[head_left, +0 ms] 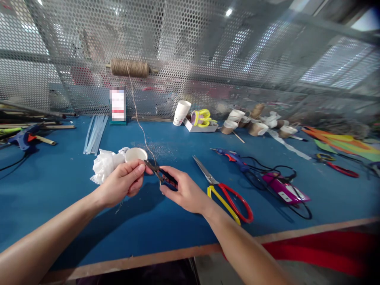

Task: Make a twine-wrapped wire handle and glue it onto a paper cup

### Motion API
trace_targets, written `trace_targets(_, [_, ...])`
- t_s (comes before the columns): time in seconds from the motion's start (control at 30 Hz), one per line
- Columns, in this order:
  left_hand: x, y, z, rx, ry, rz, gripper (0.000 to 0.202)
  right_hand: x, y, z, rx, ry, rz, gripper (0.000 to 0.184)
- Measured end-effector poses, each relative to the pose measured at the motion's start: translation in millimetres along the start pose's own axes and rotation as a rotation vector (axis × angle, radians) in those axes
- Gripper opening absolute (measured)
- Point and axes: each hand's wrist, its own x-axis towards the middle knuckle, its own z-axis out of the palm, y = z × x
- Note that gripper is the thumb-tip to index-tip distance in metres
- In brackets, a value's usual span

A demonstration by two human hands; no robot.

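My left hand [124, 182] is closed around a white paper cup [135, 154] with white tissue [104, 164] bunched at its left side. A thin jute string [139, 122] runs down from the twine spool [130, 68] on the mesh wall to the cup. My right hand [182, 192] is closed on small dark snips [162, 174], whose blades point left and meet the string just beside my left thumb. Both hands hover over the blue table [166, 221], near its front.
Red-and-yellow scissors [225, 190] lie right of my right hand. A blue glue gun [234, 158] with black cable and a purple device [283, 188] lie further right. Glue sticks [95, 132], another glue gun [25, 138], paper cups [181, 112] and wrapped cups [255, 126] lie toward the back.
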Motion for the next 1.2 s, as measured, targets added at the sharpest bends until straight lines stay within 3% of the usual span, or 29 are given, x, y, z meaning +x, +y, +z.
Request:
trace_targets(0.23, [0.3,-2.7,-0.6,-0.023,0.017,-0.036,0.025,-1.4,-0.4,4.1,-0.059,0.055,0.007,0.031])
trace_targets(0.37, [1.1,-3.9,-0.1,0.046,0.046,0.019,0.025,0.2,-3.1,1.3,0.074,-0.024,0.059,0.030])
trace_targets(0.53, [0.9,-0.5,-0.8,-0.061,-0.005,-0.019,0.021,2.0,-4.4,-4.2,0.227,-0.107,0.101,0.034])
trace_targets(0.83, [1.8,-2.0,-3.1,-0.100,-0.054,-0.054,0.018,0.2,-9.2,-4.4,0.209,-0.088,0.125,0.029])
trace_targets(1.0, [2.4,-4.2,-2.2,-0.018,-0.010,-0.016,0.020,0.6,-6.8,-1.8,0.232,-0.097,0.142,0.028])
trace_targets(1.2, [5.0,-2.5,-6.5,-0.119,0.002,-0.018,0.018,2.1,2.7,-7.1,0.278,-0.150,0.130,0.039])
